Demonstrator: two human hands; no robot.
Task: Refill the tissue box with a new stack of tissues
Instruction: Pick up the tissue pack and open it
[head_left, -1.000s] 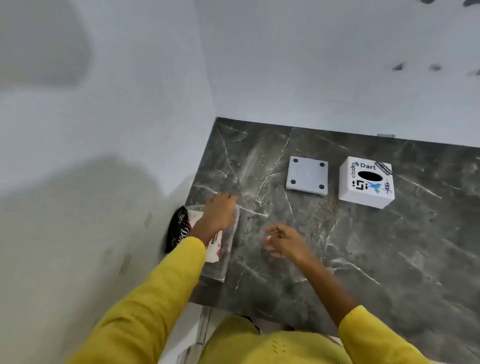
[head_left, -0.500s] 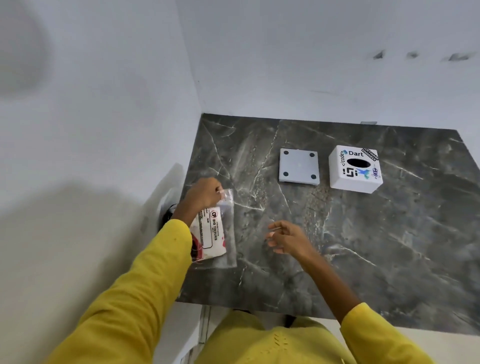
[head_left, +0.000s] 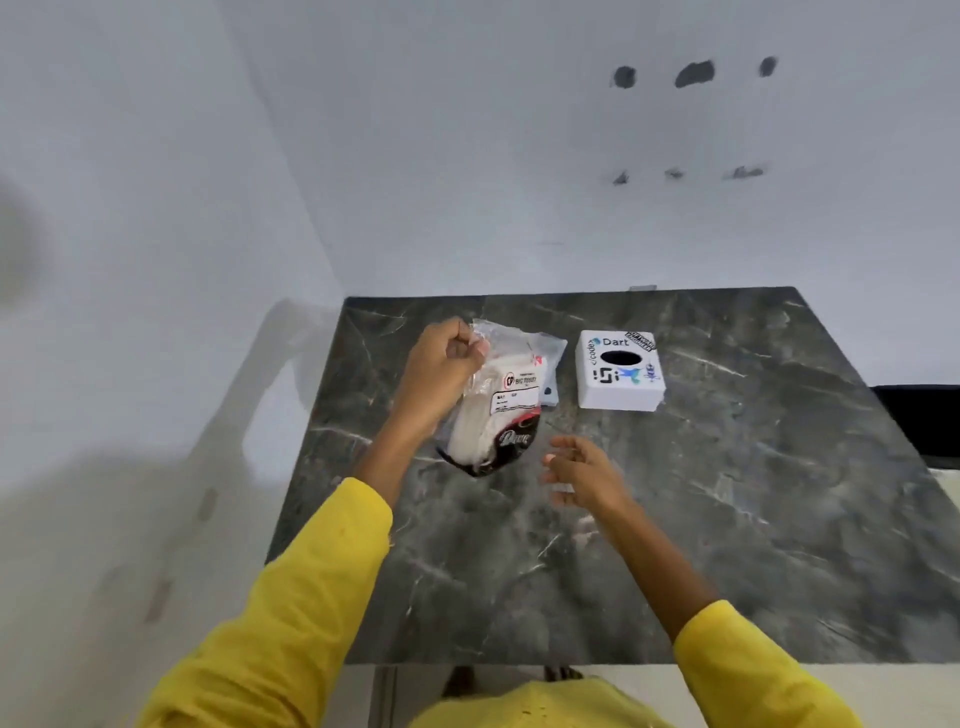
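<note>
1. Your left hand (head_left: 444, 371) is clenched on the top edge of a clear plastic pack of tissues (head_left: 501, 402), holding it up off the dark marble desk (head_left: 727, 519)
2. The pack hangs down and to the right of that fist, tilted, its black printed end lowest and a white label facing you
3. Your right hand (head_left: 582, 475) is empty, fingers spread and loosely curled, hovering above the desk just below and to the right of the pack's lower end, not touching it
4. The white tissue box (head_left: 621, 371), covered in stickers with a dark oval hole in its top, sits on the desk beyond your right hand, right of the pack
5. A small pale flat piece (head_left: 549, 392) peeks out behind the pack, between it and the box; most of it is hidden
6. Both yellow sleeves (head_left: 291, 623) reach in from the near edge
</note>
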